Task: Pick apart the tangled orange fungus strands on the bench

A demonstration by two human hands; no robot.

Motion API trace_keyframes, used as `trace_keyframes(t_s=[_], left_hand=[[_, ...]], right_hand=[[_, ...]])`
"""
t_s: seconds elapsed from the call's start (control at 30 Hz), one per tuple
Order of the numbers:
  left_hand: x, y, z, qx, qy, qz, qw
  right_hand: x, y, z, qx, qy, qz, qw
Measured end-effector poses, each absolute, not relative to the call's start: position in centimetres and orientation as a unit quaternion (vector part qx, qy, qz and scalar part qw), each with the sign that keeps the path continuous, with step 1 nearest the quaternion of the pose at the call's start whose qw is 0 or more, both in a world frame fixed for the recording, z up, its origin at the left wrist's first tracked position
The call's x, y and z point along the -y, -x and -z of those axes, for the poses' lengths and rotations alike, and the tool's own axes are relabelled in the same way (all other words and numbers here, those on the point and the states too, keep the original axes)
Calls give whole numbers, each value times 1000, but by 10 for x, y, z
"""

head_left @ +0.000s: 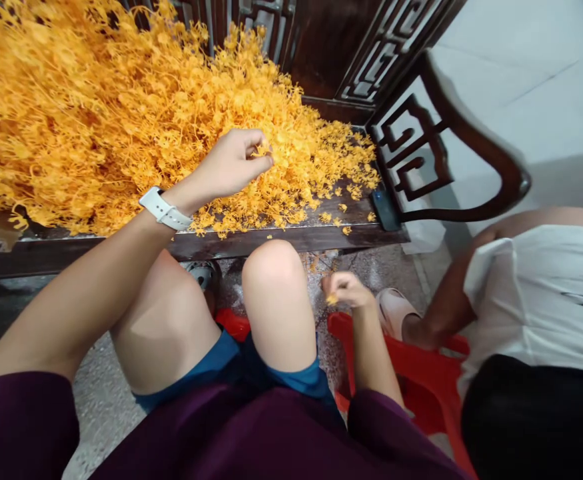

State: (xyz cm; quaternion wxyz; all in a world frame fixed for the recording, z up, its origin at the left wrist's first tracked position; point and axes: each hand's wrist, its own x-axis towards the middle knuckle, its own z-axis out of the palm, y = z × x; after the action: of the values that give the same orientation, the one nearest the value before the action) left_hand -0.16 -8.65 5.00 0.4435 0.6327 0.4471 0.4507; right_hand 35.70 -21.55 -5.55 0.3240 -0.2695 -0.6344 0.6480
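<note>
A large heap of orange-yellow flowers with thin, curling petals and stems lies on the dark wooden bench. Over the front of the heap, my left hand is closed in a pinch on a small yellow flower; a white-banded watch is on that wrist. My right hand is down beside my right knee, away from the heap and somewhat blurred. Its curled fingers hold a small yellow flower.
Loose flower heads are scattered near the bench's right end. A dark phone lies by the carved armrest. A red plastic chair is at my right. Another person in white shorts sits close by on the right.
</note>
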Motion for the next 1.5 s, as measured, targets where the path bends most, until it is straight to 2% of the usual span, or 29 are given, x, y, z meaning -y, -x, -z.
trace_keyframes(t_s=[0.1,0.13,0.27,0.33,0.43,0.63,0.8,0.97,1.17,1.33,1.5], left_hand=[[89,-1,-51,-448,-637,-452,435],[90,-2,-52,-451,-637,-450,435],[93,-11,-55,-468,-637,-446,422],[91,-14,-56,-480,-636,-444,410],[87,-19,-57,-474,-640,-443,411],[84,-31,-57,-422,-641,-457,450],[87,-34,-57,-400,-653,-464,445],[85,-26,-65,-331,-654,-470,491],[80,-30,-65,-285,-651,-481,513],[87,-43,-64,-237,-581,-460,628],[102,-56,-79,-246,-528,-479,656]], right_hand=[[186,-383,64,524,286,-609,522],[174,-385,63,409,332,-600,602],[149,-361,55,208,403,-604,655],[152,-336,50,157,415,-629,638],[160,-296,37,235,406,-637,611],[132,-229,-14,482,381,-485,622],[110,-192,-41,544,347,-430,631],[109,-181,-40,438,330,-499,671],[118,-183,-43,359,295,-623,629],[130,-188,-54,404,288,-631,597],[139,-193,-62,436,283,-610,598]])
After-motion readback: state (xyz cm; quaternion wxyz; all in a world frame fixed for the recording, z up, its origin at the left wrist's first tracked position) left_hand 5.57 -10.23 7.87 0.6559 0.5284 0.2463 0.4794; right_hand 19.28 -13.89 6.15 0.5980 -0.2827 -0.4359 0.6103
